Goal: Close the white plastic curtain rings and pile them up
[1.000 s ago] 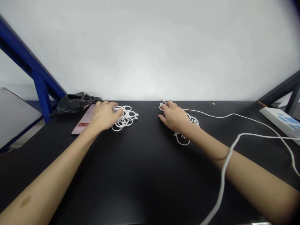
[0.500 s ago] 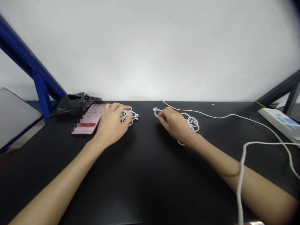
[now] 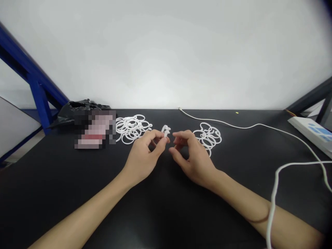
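both hands have drawn back from the piles to mid-frame. the left hand [image 3: 145, 157] pinches a white ring [image 3: 166, 130]; the right hand [image 3: 193, 157] curls just beside it, perhaps empty. the left pile [image 3: 131, 128] and right pile [image 3: 209, 136] lie behind them.

There are two hands on one black table [image 3: 155, 214]: one left hand [image 3: 141, 157] and one right hand [image 3: 193, 155]. The white rings lie in two heaps, a left heap [image 3: 131, 128] and a right heap [image 3: 209, 135]. The rings overlap too much for an exact count, but each heap seems to have around ten. One single ring [image 3: 165, 130] is apart from the heaps, at the fingertips of the left hand. I count also one phone [image 3: 94, 133], one black bag [image 3: 75, 107], one power strip [image 3: 311, 133] and two white cables, one thin cable [image 3: 233, 124] and one thick cable [image 3: 275, 180].
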### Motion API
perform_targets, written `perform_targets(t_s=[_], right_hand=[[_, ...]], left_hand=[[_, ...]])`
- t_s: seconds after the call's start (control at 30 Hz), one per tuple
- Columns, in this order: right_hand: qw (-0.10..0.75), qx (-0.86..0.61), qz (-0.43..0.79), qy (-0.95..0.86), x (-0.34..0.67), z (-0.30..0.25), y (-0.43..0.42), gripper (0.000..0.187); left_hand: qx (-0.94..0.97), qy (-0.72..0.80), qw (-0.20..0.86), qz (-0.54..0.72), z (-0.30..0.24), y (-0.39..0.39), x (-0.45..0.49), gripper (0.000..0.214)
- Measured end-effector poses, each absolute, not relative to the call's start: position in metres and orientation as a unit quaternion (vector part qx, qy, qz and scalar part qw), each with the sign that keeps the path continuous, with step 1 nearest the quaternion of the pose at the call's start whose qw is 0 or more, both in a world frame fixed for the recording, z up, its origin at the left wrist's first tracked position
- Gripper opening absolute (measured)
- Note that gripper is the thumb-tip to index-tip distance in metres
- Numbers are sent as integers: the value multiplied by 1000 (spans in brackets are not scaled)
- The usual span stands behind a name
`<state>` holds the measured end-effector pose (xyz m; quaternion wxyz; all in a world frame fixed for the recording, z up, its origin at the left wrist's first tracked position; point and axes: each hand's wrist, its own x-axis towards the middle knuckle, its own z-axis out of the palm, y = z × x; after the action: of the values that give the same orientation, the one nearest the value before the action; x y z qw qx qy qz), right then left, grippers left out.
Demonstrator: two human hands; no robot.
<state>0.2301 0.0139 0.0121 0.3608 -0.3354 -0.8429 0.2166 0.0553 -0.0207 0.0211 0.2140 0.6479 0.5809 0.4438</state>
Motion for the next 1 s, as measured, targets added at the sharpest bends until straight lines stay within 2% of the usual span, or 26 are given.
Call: perform_targets(t_s=[0.07, 0.2, 0.27, 0.53, 1.0], right_hand=[[366, -338, 224, -838, 231, 13, 14, 38], [361, -336, 204, -846, 233, 18, 19, 17], [360, -342, 208, -842, 234, 20, 21, 13], [371, -345, 230, -831, 234, 21, 20, 13], [372, -366, 221, -824, 235, 23, 23, 5]], left_hand=[[717, 542, 142, 414, 17, -21, 54, 13], [792, 491, 57, 358, 10, -21, 54, 15], [794, 494, 41, 353, 10, -21, 53, 15], [785, 506, 48, 356, 14, -22, 51, 18], [804, 473, 2, 360, 10, -24, 51, 14]])
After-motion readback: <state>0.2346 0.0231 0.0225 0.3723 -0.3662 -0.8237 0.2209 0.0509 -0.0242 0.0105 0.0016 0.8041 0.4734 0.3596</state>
